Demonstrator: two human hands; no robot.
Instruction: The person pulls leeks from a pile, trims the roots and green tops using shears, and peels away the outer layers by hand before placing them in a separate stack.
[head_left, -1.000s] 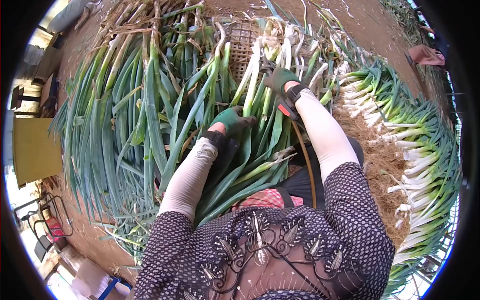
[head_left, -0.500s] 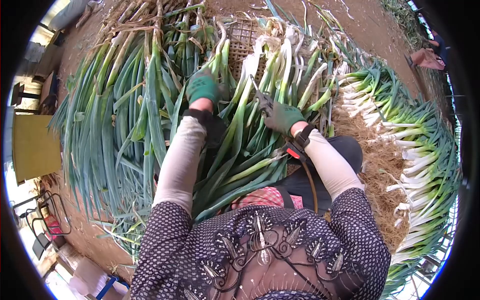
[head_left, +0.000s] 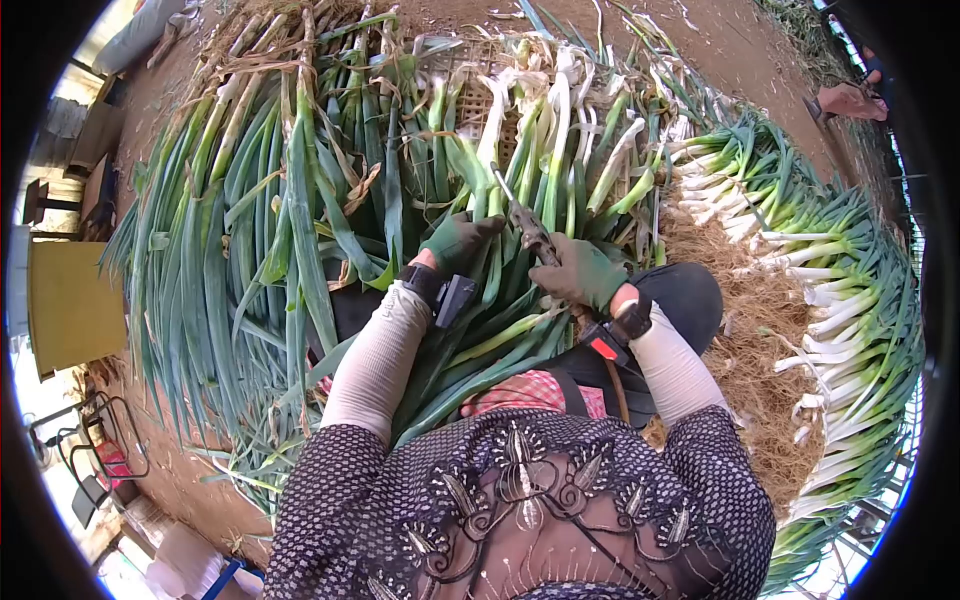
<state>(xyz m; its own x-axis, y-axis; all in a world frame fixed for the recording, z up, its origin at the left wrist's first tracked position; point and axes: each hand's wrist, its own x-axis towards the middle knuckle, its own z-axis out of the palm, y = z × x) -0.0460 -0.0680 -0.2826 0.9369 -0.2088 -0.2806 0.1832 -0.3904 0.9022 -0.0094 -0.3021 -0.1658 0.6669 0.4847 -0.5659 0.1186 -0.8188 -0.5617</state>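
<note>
Near the centre of the frame, leaves of a green onion [head_left: 490,245] are gripped in the gloved left hand [head_left: 458,240], whose fingers are closed with little gap to be seen; how many stalks are caught between them cannot be told. The handle of a nozzle gun [head_left: 533,235] is wrapped by the curled fingers of the gloved right hand [head_left: 585,272], and its thin tip is pointed up the frame, toward the white shafts. For good control, the stalk seems best pinned firmly below its pale part, without the leaves being crushed, while the tip is angled along the shaft and away from the left fingertips. The hose [head_left: 617,395], hanging toward the lap, is best left slack and clear of the leaves. At upper centre, an openwork lattice [head_left: 480,105] shows beneath stalks and papery husks; whether it is a basket or a flat panel cannot be told. Unbundled stalks with long leaves are spread in a heap [head_left: 200,260] at left. At right, pale-shafted onions are laid in a curved row [head_left: 835,330], roots inward over a brown fibrous mat [head_left: 760,350]. The inside of the yellow box-like thing [head_left: 75,300] at far left is not visible.
</note>
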